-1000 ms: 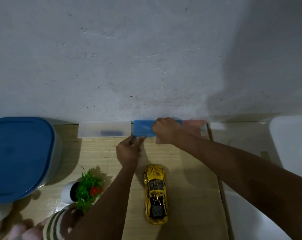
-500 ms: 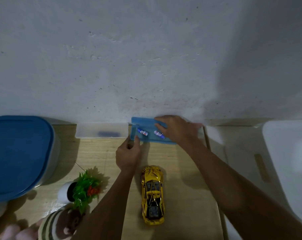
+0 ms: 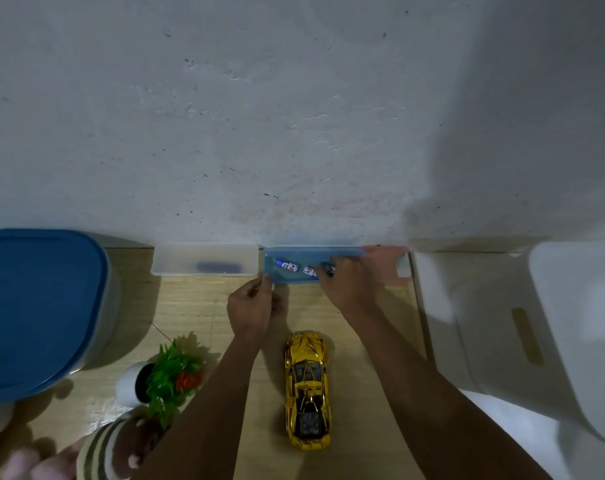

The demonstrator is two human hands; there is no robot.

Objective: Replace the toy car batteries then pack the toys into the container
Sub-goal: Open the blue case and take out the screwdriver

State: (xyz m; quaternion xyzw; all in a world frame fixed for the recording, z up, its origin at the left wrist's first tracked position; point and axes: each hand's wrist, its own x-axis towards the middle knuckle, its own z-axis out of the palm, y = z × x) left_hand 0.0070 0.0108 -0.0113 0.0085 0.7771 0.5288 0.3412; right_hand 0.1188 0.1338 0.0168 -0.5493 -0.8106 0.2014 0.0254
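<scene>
Against wall: blue battery case [image 3: 294, 271] open, left hand [image 3: 251, 308] pinching corner, right hand [image 3: 349, 285] fingers closing on battery [image 3: 309, 270]; gold toy car [image 3: 308, 389] untouched, packing undone.

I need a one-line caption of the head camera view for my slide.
Left hand steadies the open blue case while right hand reaches its batteries; gold toy car waits nearby.

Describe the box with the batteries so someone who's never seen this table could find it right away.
Look along the back edge of the wooden table, where it meets the wall. Three shallow boxes sit in a row there; take the middle one, the blue box. Unlike the clear box beside it, it holds small white-labelled batteries.
</scene>
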